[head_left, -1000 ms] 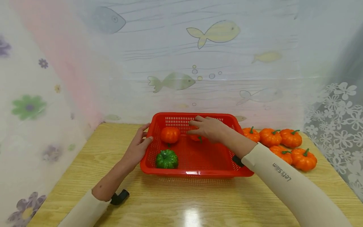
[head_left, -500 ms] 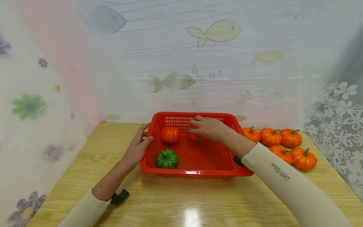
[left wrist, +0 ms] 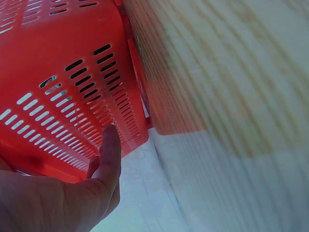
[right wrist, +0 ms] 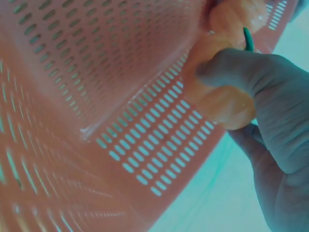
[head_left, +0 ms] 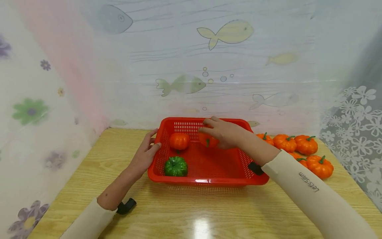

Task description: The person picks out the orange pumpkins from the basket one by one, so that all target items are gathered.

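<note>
A red plastic basket [head_left: 232,181] with slotted walls stands on the table. My left hand [head_left: 145,156] holds its left rim, thumb over the edge; in the left wrist view its fingers [left wrist: 112,150] lie against the slotted wall. Inside the basket's back part, my right hand [head_left: 225,132] grips an orange pumpkin [head_left: 208,140] with a green stem; the right wrist view shows the thumb across this pumpkin [right wrist: 224,108]. Another orange pumpkin [head_left: 179,141] sits at the back left of the basket. In front of it lies a green pumpkin [head_left: 176,166].
Right of the basket, several orange pumpkins [head_left: 307,145] are grouped on the wooden table [head_left: 167,212], partly behind the right forearm. A curtain [head_left: 179,59] with printed fish hangs behind the table. Black wrist cameras are strapped near both sleeves.
My right hand has risen slightly and shifted a little right, and the orange pumpkin in it now shows more of its front. My left hand stays on the basket rim.
</note>
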`<control>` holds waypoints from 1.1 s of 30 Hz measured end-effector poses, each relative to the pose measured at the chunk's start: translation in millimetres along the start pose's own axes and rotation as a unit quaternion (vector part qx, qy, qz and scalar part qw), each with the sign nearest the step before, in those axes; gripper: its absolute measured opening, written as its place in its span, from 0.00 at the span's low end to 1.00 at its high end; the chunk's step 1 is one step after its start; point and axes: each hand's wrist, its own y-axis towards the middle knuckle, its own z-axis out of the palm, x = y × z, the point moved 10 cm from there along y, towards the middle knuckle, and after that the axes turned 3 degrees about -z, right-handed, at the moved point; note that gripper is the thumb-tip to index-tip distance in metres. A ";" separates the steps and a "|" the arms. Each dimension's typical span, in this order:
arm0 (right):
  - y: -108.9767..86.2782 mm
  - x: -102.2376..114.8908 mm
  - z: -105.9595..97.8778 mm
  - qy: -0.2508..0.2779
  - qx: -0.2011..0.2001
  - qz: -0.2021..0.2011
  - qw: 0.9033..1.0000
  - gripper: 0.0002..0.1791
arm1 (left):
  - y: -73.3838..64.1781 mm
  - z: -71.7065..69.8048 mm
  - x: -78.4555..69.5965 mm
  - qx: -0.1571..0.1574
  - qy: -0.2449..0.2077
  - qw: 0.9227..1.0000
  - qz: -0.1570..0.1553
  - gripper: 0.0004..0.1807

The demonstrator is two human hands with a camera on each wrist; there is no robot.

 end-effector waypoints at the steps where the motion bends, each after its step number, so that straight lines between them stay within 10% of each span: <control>1: -1.1 0.1 -2.4 0.002 -0.006 0.002 1.000 0.43 | -0.3 -0.1 -0.3 0.001 -0.001 1.000 0.001 0.34; 33: -87.8 -18.0 -60.6 0.156 -0.116 0.102 0.976 0.45 | -0.1 0.7 0.0 -0.001 -0.002 1.000 0.002 0.33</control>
